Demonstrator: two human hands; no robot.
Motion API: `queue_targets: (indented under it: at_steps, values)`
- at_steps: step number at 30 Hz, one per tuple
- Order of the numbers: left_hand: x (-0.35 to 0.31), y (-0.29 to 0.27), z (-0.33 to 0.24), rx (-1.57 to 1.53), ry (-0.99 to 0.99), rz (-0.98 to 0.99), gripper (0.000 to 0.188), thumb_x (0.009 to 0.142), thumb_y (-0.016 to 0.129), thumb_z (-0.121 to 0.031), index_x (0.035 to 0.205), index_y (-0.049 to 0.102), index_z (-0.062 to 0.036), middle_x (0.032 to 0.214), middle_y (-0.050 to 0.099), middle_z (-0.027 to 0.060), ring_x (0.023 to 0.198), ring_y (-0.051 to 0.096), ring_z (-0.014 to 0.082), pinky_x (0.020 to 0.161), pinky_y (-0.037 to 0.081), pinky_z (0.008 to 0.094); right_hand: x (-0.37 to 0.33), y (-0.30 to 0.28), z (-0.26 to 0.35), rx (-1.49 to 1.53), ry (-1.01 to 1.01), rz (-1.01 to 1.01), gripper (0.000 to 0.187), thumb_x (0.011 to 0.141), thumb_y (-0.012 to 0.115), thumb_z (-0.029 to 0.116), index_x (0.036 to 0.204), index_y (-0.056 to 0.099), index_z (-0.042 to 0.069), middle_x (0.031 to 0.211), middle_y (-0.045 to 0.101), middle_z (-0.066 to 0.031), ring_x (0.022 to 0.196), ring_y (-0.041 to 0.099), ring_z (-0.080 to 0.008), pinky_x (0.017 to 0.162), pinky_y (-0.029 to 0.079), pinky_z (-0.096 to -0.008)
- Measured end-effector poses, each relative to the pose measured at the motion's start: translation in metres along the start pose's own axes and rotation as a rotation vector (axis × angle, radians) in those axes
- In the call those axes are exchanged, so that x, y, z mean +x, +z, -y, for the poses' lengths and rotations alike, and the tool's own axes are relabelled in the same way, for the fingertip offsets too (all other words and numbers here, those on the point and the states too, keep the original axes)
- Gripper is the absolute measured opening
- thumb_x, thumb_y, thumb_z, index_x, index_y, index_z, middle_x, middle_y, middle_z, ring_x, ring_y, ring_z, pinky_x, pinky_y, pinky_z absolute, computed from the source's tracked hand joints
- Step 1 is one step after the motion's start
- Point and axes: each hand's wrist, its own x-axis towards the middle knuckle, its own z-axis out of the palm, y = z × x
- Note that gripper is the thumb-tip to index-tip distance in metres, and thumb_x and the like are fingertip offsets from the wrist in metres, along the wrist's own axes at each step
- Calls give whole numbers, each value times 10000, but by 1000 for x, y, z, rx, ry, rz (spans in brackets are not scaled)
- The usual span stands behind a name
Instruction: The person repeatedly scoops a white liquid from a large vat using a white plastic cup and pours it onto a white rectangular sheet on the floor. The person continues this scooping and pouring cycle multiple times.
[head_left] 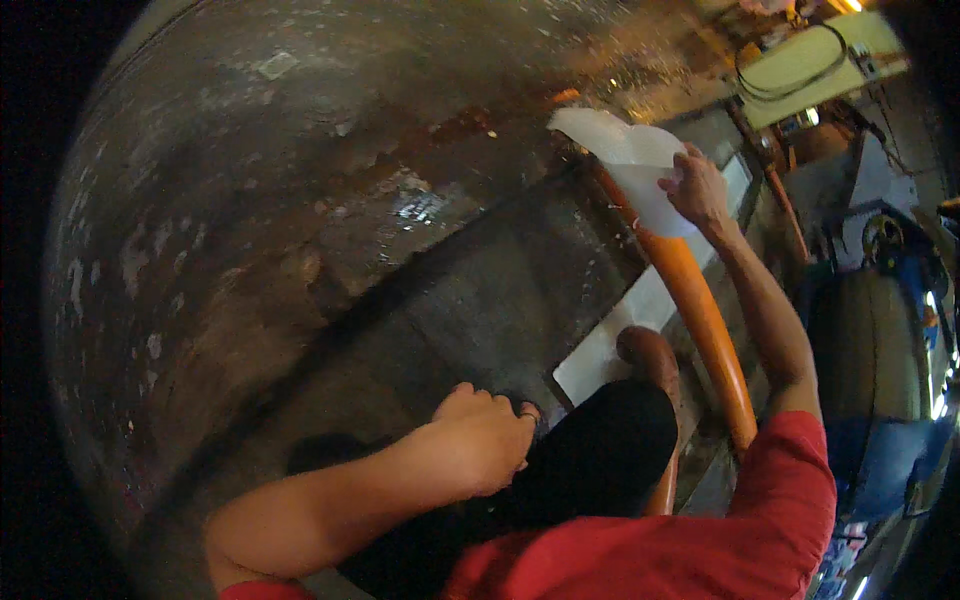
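Note:
My right hand (698,190), arm stretched forward, pinches the edge of a thin white translucent plastic sheet (640,165) with a curved outline. The sheet lies across an orange pipe (690,285), covering part of it; whether the two touch I cannot tell. The pipe slants from beside my right arm toward the far floor. Close to my dark-clothed knee, my left hand (480,435) is closed with its knuckles up. Its palm side is hidden, so anything inside it cannot be made out.
A pale flat board (610,350) lies beneath the pipe, beside my bare foot or leg (650,355). At the far right stand a yellowish panel (825,70) with a dark looped cable and a large blue-and-grey machine or drum (870,350). The floor (250,200) is stained and wet-looking.

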Motion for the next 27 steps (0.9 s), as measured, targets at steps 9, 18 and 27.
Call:
queue_targets:
  at_steps: [9,18,27]
  values:
    - [-19,6,0,-27,75,-92,579,920,569,-381,1334,485,14,1042,641,208,988,619,347,857,448,428,148,-26,62,-598,-336,-223,210,722,680,145,928,678,104,1401,439,-192,1254,468,-319,1081,202,-663]
    - [-10,3,2,15,144,-35,593,909,585,-371,1333,478,29,1038,638,206,980,617,342,841,443,423,183,-69,1,-771,-157,-414,294,813,652,302,1073,668,167,1368,444,-170,1243,481,-339,1054,242,-658]
    - [-10,3,-1,36,128,26,606,926,564,-371,1359,430,31,1063,613,222,1011,598,350,886,441,446,-73,40,-105,422,273,213,598,734,774,501,885,689,-71,723,673,-182,676,641,-217,648,501,-388]
